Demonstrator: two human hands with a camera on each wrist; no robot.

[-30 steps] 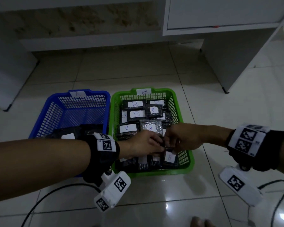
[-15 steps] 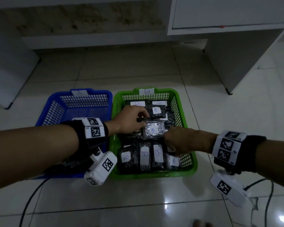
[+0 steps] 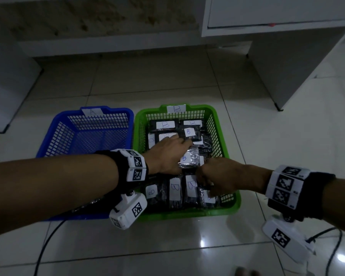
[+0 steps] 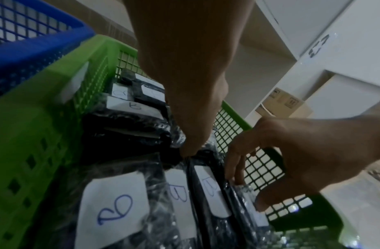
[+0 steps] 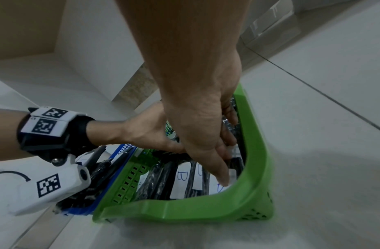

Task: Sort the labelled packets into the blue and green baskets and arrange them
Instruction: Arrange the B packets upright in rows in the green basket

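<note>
Head view shows both hands inside the green basket (image 3: 232, 204), which stands at 3 o'clock of the blue basket (image 3: 68, 124), the two rims touching. The left hand (image 3: 167, 154) lies flat with straight fingers on the silver packet (image 3: 189, 161) near the basket's middle — it presses, it does not pinch. The right hand (image 3: 217, 176) is at 5 o'clock of that packet, fingers pointing down among the near row of packets (image 3: 174, 191) by the right wall. In the left wrist view its fingers (image 4: 238, 170) touch the edge of the last packet in that row; whether they really grip it I cannot tell.

All labels that I can read say B, so the sorting here looks finished and only arranging remains. The packets seem light, soft and wrapped in shiny film — probably slippery. I would take them by the two long edges, not by the paper label.
</note>
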